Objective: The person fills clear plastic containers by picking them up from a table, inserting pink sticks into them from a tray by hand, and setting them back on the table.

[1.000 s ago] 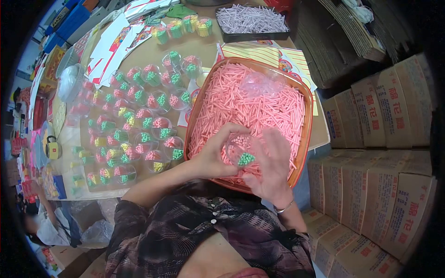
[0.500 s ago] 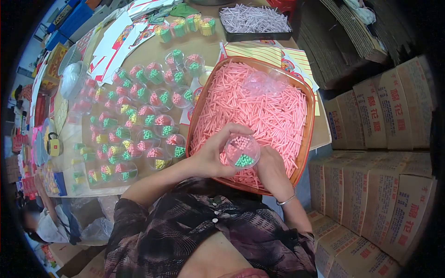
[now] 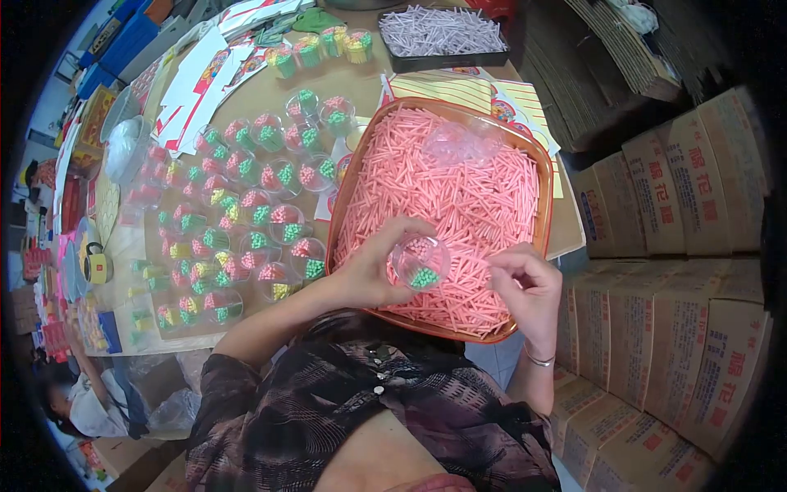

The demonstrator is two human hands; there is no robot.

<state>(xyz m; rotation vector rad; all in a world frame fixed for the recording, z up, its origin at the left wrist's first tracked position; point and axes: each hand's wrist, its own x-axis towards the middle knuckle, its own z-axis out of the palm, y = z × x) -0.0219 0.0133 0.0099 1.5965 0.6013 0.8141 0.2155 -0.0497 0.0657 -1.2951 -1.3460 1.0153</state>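
My left hand point(image 3: 375, 271) grips a clear plastic cup point(image 3: 419, 263) holding short sticks with pink and green round tips. The cup is over the near part of a brown-rimmed tray point(image 3: 543, 209), which is heaped with loose pink sticks point(image 3: 426, 197). My right hand point(image 3: 529, 287), with a bracelet at the wrist, hovers over the tray's right side, apart from the cup. Its fingers are curled in with thumb and fingertips together; whether anything sits between them I cannot make out. A crumpled clear plastic piece point(image 3: 463, 145) lies on the sticks at the far side.
Many filled clear cups point(image 3: 283, 225) stand on the table left of the tray. More filled cups point(image 3: 332, 49) and a black tray of pale purple sticks point(image 3: 443, 37) sit farther back. Cardboard boxes point(image 3: 656, 328) are stacked at right. Another person point(image 3: 94, 402) is at far left.
My right hand has left the cup and moved right, over the tray's right side, its fingers curling together. My left hand still grips the cup, slightly farther left.
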